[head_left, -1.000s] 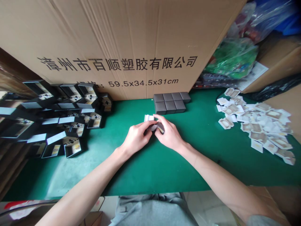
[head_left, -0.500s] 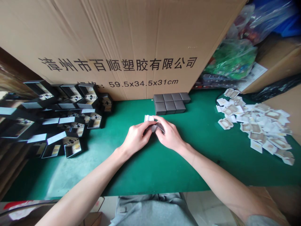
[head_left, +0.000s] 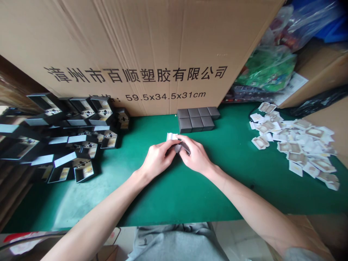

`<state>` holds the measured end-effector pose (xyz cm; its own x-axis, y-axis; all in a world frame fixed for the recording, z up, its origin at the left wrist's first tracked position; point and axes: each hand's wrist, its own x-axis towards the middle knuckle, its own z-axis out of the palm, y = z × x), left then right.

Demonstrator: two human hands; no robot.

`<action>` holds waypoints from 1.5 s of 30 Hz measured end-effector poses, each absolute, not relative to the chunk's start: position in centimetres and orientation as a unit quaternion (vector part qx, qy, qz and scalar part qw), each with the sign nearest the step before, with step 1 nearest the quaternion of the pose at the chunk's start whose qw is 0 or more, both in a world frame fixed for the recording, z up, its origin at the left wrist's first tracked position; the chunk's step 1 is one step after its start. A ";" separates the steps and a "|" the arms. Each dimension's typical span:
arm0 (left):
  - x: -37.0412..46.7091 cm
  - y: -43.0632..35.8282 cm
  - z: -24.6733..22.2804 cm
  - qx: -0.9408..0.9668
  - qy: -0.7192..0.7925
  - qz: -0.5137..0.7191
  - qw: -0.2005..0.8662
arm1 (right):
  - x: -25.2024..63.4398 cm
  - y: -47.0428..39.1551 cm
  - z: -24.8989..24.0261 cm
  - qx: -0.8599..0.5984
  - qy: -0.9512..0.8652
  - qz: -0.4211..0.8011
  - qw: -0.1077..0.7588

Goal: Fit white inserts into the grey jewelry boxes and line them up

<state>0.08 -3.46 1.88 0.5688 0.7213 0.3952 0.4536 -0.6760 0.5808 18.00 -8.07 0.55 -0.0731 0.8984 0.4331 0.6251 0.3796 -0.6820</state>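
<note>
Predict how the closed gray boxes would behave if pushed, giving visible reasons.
The gray boxes probably won't roll, having flat sides. They look stiff, with straight edges. A side push might shift several together, since they sit packed close.

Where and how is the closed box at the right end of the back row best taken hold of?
Probably best from the right, pinching front and back faces. This closed box juts past the front row, so its right side and front look free, while a neighbouring box sits against its left. Its back is hidden, so room behind is uncertain.
</note>
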 end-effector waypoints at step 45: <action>0.1 -3.8 2.2 0.860 0.349 0.307 0.211 | 18.1 -8.4 0.5 -0.563 -0.702 0.156 0.408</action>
